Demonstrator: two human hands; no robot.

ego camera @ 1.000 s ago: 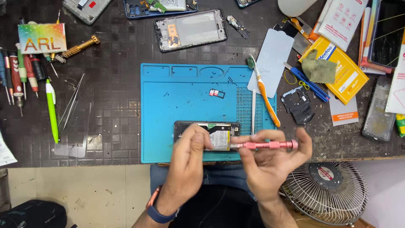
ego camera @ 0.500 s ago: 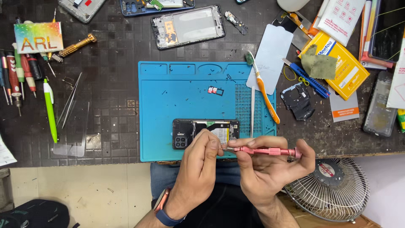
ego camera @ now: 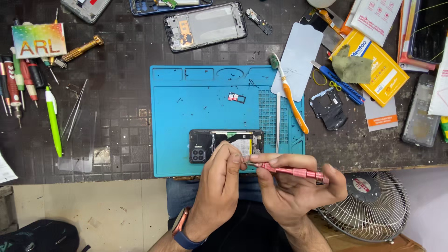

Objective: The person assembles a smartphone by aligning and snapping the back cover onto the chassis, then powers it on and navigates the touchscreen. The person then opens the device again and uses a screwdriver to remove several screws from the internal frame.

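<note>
My left hand (ego camera: 219,179) covers near edge of opened phone (ego camera: 226,144). Pink screwdriver (ego camera: 289,171) tip hidden between my fingers. Far phone frames cut by top edge. Screws on blue mat (ego camera: 196,98) too small to tell.

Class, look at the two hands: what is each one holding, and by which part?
Right hand holds the pink screwdriver by its handle. Left hand pinches near its tip, over the opened phone.
</note>
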